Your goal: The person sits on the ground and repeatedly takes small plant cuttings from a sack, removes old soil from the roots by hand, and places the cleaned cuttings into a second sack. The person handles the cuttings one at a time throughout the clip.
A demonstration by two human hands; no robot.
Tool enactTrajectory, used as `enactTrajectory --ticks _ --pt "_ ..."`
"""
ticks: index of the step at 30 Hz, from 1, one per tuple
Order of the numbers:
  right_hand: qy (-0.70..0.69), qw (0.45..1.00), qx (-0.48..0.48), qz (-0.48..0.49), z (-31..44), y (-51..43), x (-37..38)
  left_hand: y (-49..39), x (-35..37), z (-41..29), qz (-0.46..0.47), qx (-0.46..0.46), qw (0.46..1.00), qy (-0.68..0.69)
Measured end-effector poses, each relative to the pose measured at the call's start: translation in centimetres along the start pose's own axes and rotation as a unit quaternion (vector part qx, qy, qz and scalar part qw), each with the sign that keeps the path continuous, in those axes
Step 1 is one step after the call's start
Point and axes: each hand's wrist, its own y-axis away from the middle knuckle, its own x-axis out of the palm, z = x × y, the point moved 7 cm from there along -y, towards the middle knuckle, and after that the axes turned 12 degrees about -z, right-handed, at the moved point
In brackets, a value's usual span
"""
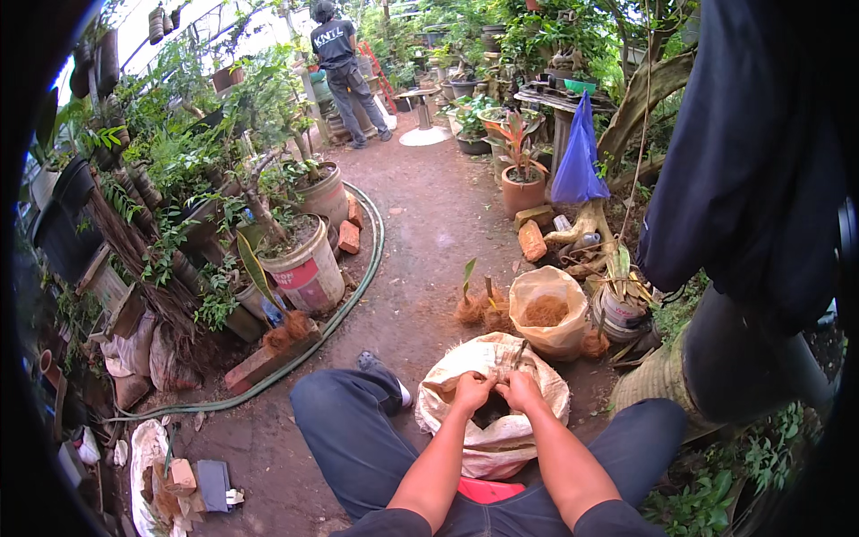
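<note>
A white woven sack (493, 450) with its rim rolled down stands between my knees, dark material (492, 411) showing in its mouth. Over this opening my left hand (474, 391) and my right hand (521, 389) are close together, fingertips bent inward at the sack's far inner side. Whether they pinch the sack cloth or something small is hidden by the fingers. Just beyond stands a pale bag (550, 295) holding brown coconut fibre (545, 311). Beside it on the ground are plant cuttings (484, 305) with their bases wrapped in fibre.
A green hose (377, 255) curves along the left, past a planted bucket (305, 275) and a brick (272, 356) bearing another fibre-wrapped cutting (288, 330). Dark cloth (731, 154) hangs at right near a large pot (661, 376). A person (342, 74) stands far back.
</note>
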Motion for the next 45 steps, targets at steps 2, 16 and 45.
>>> enactTrajectory --ticks 2,16,45 --pt "0.015 0.999 -0.005 -0.034 -1.6 -0.7 0.7 0.2 -0.3 -0.9 -0.113 0.045 0.99 -0.071" --pt "-0.027 0.997 -0.067 -0.024 -0.2 -0.4 2.2 2.3 0.3 -0.2 0.0 -0.175 0.984 -0.039" --pt "0.141 0.96 -0.24 0.017 5.9 -4.4 2.4 -0.4 -1.9 -1.7 -0.067 -0.042 0.995 -0.067"
